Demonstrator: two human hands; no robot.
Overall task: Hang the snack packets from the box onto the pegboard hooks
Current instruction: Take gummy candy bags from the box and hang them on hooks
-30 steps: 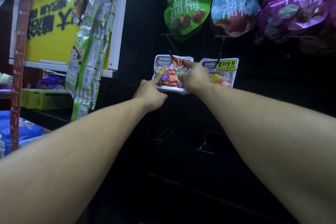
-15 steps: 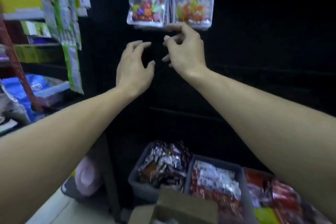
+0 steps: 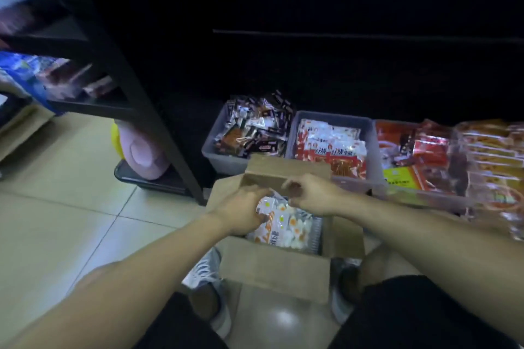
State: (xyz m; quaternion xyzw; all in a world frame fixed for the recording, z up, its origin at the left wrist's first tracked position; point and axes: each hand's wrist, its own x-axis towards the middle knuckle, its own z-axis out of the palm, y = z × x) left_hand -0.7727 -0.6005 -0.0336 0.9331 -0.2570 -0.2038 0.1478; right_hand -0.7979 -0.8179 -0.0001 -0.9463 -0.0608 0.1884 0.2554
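An open cardboard box stands on the floor between my feet, its far flap upright. Inside lie white snack packets printed with egg-like pictures. My left hand reaches into the box and grips the left edge of the top packet. My right hand is over the box's far side, fingers curled at that packet's upper corner. The dark pegboard panel fills the top of the view. No hooks or hung packets show on it.
Grey bins of snacks line the base of the panel: dark packets, red-and-white packets, red and orange packs. A black shelf post slants down on the left, with a pink object behind it. Tiled floor lies to the left.
My view has dropped from the hung packets on the pegboard to the floor. Both hands have left the hooks and come down into the cardboard box, onto a white packet.
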